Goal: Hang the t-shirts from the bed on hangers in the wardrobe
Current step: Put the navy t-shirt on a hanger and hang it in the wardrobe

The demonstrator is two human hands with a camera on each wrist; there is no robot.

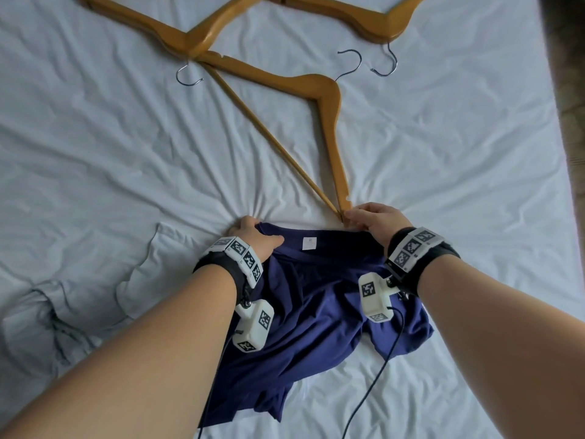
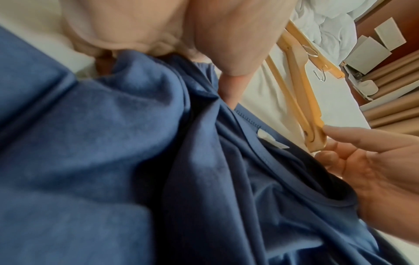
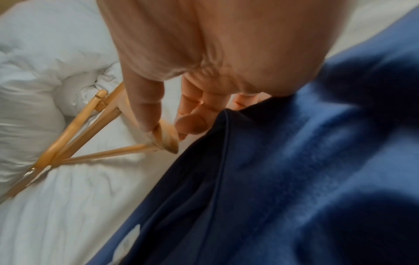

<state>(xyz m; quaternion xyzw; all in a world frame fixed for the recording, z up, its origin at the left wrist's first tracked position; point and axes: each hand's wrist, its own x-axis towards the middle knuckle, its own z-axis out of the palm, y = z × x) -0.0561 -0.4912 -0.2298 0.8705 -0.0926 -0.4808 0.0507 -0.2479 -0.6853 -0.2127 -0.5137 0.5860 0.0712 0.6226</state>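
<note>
Head view shows the left hand [image 1: 253, 237] gripping the limp navy t-shirt [image 1: 316, 299] at its collar, right hand [image 1: 373, 220] pinching the rigid wooden hanger [image 1: 329, 99] tip, both sound holds.

Black wrist straps [image 1: 421, 267] carry white tagged camera boxes [image 1: 375, 296], trailing black cables [image 1: 376, 375].

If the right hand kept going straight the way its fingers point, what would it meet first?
The right hand is already at the near end of the wooden hanger, thumb and forefinger closing on its tip. Pushing on would drive it along that hanger arm, up the white sheet.
</note>
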